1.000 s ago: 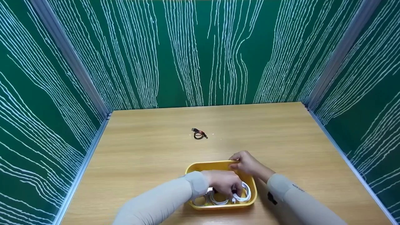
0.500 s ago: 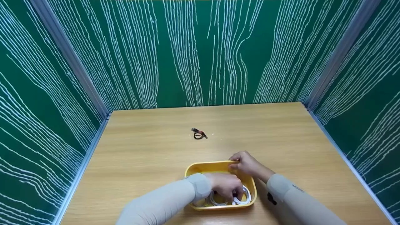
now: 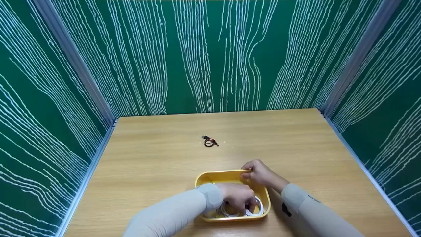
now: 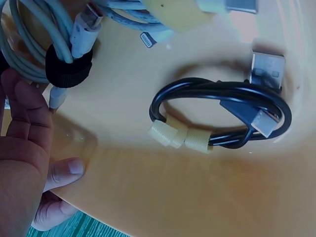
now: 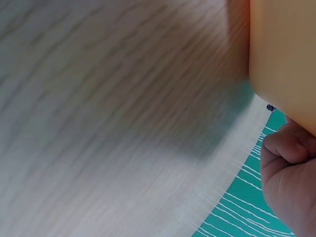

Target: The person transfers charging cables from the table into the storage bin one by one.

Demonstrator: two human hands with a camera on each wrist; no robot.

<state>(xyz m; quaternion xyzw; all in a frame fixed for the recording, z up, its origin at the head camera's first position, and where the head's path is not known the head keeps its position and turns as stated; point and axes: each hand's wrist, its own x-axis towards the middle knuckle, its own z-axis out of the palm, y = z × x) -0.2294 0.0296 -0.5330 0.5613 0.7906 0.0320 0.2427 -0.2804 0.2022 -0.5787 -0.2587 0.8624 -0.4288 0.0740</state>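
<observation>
Inside the yellow bin (image 3: 218, 177), my left hand (image 3: 237, 195) reaches down with bent fingers on a coiled white charging cable (image 3: 262, 207). In the left wrist view, a black strap (image 4: 66, 69) binds this coil, and its fingers are right at the strap. Another white cable coil (image 3: 227, 214) lies beside it, partly under the hand. A black USB cable (image 4: 180, 85), coiled and bound with cream ties, lies on the bin floor in the left wrist view. My right hand (image 3: 260, 171) pinches the bin's far right rim, thumb inside.
A small coiled black USB cable (image 3: 210, 140) lies on the wooden table (image 3: 148, 158), beyond the bin. Green panels (image 3: 184, 82) with white streaks stand at the back and both sides, with metal posts (image 3: 79, 65) at the corners.
The left hand has lowered slightly toward the bin's near wall, bringing the white cable coil down onto the floor of the bin. The right hand keeps its hold on the rim.
</observation>
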